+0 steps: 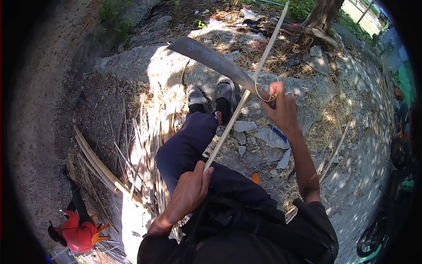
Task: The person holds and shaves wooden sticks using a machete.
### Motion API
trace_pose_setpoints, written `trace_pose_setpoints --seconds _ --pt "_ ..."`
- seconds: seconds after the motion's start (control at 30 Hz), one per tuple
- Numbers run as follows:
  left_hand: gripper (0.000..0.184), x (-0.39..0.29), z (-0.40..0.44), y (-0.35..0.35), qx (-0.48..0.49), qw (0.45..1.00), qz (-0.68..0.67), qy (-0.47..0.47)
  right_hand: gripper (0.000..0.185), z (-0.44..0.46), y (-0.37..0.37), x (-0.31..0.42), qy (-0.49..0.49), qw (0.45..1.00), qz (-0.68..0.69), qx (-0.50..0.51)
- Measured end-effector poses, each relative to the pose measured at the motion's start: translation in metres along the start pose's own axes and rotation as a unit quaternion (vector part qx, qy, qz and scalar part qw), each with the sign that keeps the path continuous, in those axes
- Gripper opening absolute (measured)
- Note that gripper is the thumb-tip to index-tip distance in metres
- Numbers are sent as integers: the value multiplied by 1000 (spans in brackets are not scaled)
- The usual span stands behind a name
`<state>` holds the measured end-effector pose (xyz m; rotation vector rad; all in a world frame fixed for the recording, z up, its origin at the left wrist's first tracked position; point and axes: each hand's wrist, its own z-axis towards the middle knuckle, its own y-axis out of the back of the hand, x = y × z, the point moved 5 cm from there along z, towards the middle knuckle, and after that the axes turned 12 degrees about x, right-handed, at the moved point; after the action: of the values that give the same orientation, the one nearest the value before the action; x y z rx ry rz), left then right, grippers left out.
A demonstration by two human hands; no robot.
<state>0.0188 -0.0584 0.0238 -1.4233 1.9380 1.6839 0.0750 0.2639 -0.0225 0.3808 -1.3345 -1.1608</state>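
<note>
My right hand [282, 108] is closed around the handle of a machete [210, 60], whose long dark blade reaches up and to the left. In my left hand [188, 190] is the lower end of a long, pale bamboo strip [269, 50], which runs diagonally up to the right. Strip and blade cross close to my right hand, and the blade's edge appears to touch the strip there. A thin curled shaving [258, 91] loops beside the handle. The fingertips of both hands are partly hidden.
Split bamboo strips [151, 158] lie left of my legs, near thicker bamboo poles [97, 160]. Broken stone slabs [272, 136] and dry shavings cover the ground. A tree trunk [323, 15] stands ahead. A person in red [79, 233] sits at lower left; motorbikes [373, 233] are at right.
</note>
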Motion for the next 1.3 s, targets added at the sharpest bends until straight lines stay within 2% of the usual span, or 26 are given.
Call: trace_pose_setpoints --seconds 0.07,0.13,0.2,0.3,0.4,0.47,0.53,0.67,0.7,0.77,0.83,0.87,0.93,1.0,1.07,1.1,1.13,1.2,1.3 --pt "25 1 0 -2 -1 1000 -21 -2 58 -7 -2 14 0 1000 23 2" --pt "25 2 2 -3 -8 1000 -6 -4 60 -14 -8 32 63 996 -1 59" --pt "25 2 -1 -3 -11 1000 10 -6 58 -10 -3 31 84 995 -15 46" --pt "26 9 -17 3 -17 1000 11 7 52 20 10 -42 -50 999 3 -7" --pt "26 11 -18 6 -19 999 33 7 49 33 20 -44 -15 996 -76 -43" --pt "26 14 -14 5 1 999 42 26 48 24 15 -35 -7 999 -34 -37" --pt "27 15 -9 1 4 999 47 20 51 12 2 -15 -3 1000 -2 14" --pt "26 15 -9 2 18 999 38 30 54 2 -10 -4 65 996 -50 42" --pt "26 16 -15 5 20 999 40 30 55 10 -3 -20 40 998 -39 26" --pt "25 23 -33 10 45 997 26 60 53 32 16 -88 -83 996 -28 -33" --pt "25 26 -43 9 44 997 30 51 50 46 29 -138 -94 992 -50 -74" --pt "25 27 -43 10 45 997 39 38 50 54 32 -153 -90 991 -53 -78" --pt "25 29 -48 12 59 995 50 58 47 55 32 -187 -152 982 -92 -68" --pt "26 34 -59 17 78 991 67 81 47 50 27 -229 -137 984 -93 -65" --pt "27 44 -75 14 118 985 74 104 47 45 26 -266 -205 970 -116 -57" --pt "27 51 -89 16 111 983 124 81 48 40 33 -276 -247 961 -112 -57" --pt "27 54 -98 24 115 982 126 81 48 27 38 -295 -250 960 -110 -57" --pt "28 55 -123 41 167 972 101 131 46 4 37 -347 -319 943 -66 -72" --pt "32 69 -131 51 168 976 12 139 46 -31 16 -380 -363 927 -52 -74"
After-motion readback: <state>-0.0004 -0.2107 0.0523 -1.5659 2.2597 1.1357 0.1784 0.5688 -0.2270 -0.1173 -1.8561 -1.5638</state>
